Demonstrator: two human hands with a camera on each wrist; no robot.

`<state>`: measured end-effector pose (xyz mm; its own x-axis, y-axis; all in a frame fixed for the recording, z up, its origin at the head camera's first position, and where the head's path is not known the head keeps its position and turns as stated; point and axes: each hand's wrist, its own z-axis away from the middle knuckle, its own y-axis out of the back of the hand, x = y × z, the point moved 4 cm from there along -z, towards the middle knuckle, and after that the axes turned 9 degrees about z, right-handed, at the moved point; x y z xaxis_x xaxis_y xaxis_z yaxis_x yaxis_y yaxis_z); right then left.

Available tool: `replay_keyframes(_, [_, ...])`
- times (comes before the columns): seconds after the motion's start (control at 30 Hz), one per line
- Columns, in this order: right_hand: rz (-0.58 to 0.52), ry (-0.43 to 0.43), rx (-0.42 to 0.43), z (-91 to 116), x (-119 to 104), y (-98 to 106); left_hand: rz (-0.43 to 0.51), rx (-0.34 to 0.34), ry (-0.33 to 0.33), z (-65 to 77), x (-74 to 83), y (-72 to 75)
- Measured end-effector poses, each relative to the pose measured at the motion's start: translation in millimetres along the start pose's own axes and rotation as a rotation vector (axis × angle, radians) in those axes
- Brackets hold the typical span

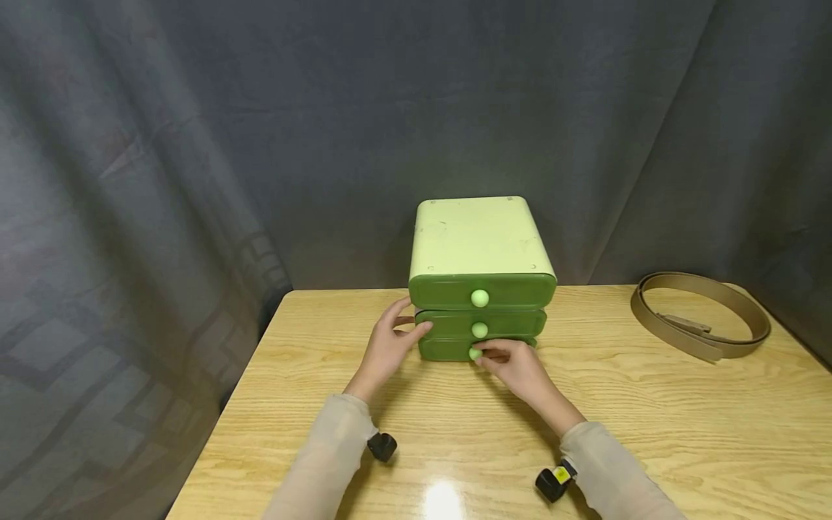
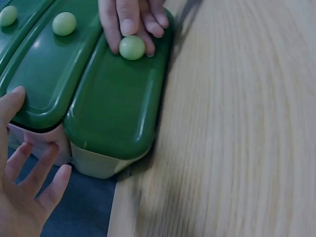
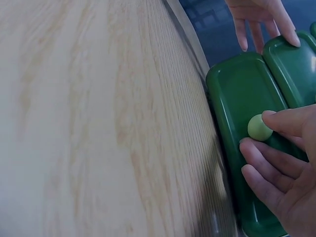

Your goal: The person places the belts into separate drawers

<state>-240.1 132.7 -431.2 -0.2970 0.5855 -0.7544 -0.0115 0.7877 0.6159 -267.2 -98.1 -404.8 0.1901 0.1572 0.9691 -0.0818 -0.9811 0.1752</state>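
A small drawer cabinet with a pale green top [image 1: 481,235] and green drawer fronts stands at the back of the table. My right hand [image 1: 520,368] is at the bottom drawer front [image 2: 116,98], its thumb and a finger pinching the round light green knob [image 3: 259,128]. At the cabinet's left side is my left hand [image 1: 386,350]. Its thumb [image 2: 14,102] rests on the left end of the middle drawer front [image 2: 47,79], while the other fingers reach along the side, loosely extended. The middle knob [image 1: 479,330] and top knob [image 1: 479,298] are untouched.
A coiled tan belt [image 1: 698,347] lies at the right on the wooden table [image 1: 650,419]. Behind the table hangs a dark grey curtain [image 1: 325,144]. Black wrist cameras [image 1: 382,447] hang below both sleeves.
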Motion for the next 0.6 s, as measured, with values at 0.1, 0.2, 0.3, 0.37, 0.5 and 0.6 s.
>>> replay_keyframes(0.1, [0.010,-0.016,0.004,-0.5,-0.4,-0.1,0.011,0.009,0.003,-0.4,-1.2,-0.7])
replay_keyframes(0.2, [0.019,-0.037,0.017,-0.5,0.1,-0.7,0.016,0.014,0.007,-0.1,-2.2,-1.3])
replay_keyframes(0.3, [0.033,-0.055,0.035,-0.6,-0.2,-0.9,0.023,0.015,0.010,0.6,-1.7,-1.8])
replay_keyframes(0.37, [0.039,-0.070,0.044,-0.8,-0.4,-0.8,0.032,0.016,0.018,1.2,-0.7,-2.1])
replay_keyframes(0.5, [0.041,-0.100,0.059,-1.3,-0.9,-0.3,0.050,0.018,0.035,1.8,0.2,-2.8])
replay_keyframes(0.6, [0.042,-0.108,0.066,-2.3,-1.1,-0.1,0.055,0.023,0.039,2.2,0.8,-2.8])
